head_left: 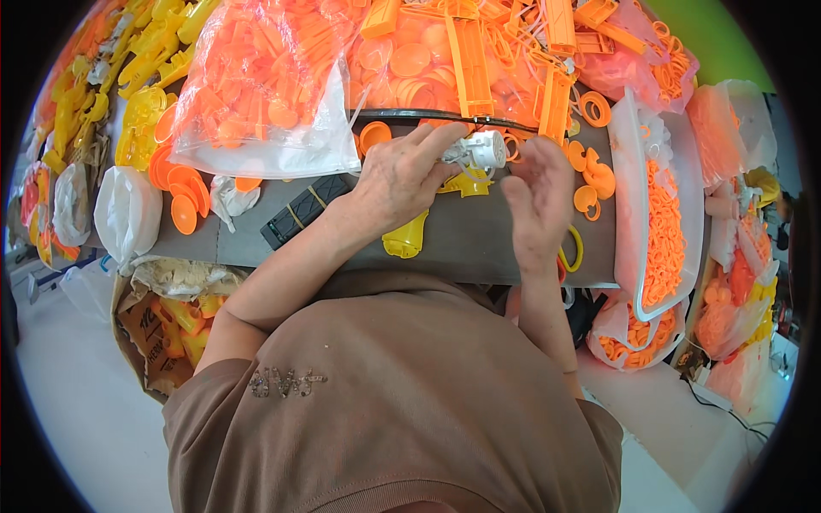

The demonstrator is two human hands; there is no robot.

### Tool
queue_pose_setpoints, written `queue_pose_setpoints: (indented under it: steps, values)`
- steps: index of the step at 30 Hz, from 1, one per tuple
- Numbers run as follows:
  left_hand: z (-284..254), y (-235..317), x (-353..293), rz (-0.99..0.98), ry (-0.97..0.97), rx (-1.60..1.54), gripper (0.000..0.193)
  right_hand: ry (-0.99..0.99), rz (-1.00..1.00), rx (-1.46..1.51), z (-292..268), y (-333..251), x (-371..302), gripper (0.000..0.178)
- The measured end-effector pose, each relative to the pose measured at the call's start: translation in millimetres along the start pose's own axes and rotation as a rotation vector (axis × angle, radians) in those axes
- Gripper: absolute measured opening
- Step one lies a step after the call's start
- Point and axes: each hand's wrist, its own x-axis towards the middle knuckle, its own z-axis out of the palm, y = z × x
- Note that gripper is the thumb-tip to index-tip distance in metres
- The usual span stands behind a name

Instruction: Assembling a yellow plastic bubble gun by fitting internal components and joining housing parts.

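A small white plastic part (487,150) with a round end and a clear or pale piece at its left sits above the table's near middle. My left hand (402,178) is closed on its left side, thumb below and fingers above. To the right of the part is my right hand (543,192), raised with thumb and fingers apart and slightly blurred; nothing shows in it. Just below the white part lies a yellow plastic piece (467,185). Another yellow piece, a rounded shell (405,238), rests between my forearms, close to the table's front edge.
A dark block with bands (304,212) lies left of my left forearm. Bags of orange parts (265,85) fill the back. At right stands a clear bin (629,214) of small orange pieces. Orange discs (184,201) and a white bag (128,209) are at left.
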Motion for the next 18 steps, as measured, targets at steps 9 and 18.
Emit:
queue_pose_setpoints:
  steps: [9, 18]
  values:
    - [-21.6, 48.4, -8.6, -0.077, -0.025, -0.066, 0.041, -0.135, 0.098, 0.075, 5.3, 35.8, 19.7, 0.026]
    - [15.3, 48.2, -25.7, 0.402, -0.541, -0.092, 0.023, -0.121, 0.241, 0.499, 1.4, 44.8, 24.3, 0.028]
